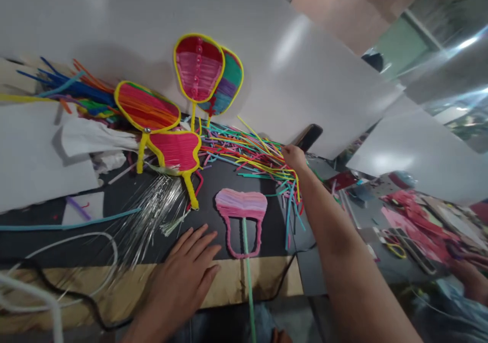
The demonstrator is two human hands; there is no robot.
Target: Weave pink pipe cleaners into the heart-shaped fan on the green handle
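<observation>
My left hand (190,261) lies flat near the table's front edge, fingers stretched, holding nothing. Beside it a half-filled pink and lilac fan shape (242,200) made of pipe cleaners lies on the dark mat, its pale green stem (249,287) reaching past the edge. My right hand (294,156) reaches to the right end of a pile of coloured pipe cleaners (244,142). Its fingers look curled, but their tips and anything between them are hidden. A dark phone (309,137) leans on the white panel just behind it.
Yellow-edged fans, one pink (200,71), one multicoloured (231,81) and one red-orange (148,106), stand behind. A pink yellow-edged piece (175,150) lies near silver tinsel (156,211). White cables (112,246) loop at left. Yellow-handled scissors (395,250) and another person's hand (467,272) are at right.
</observation>
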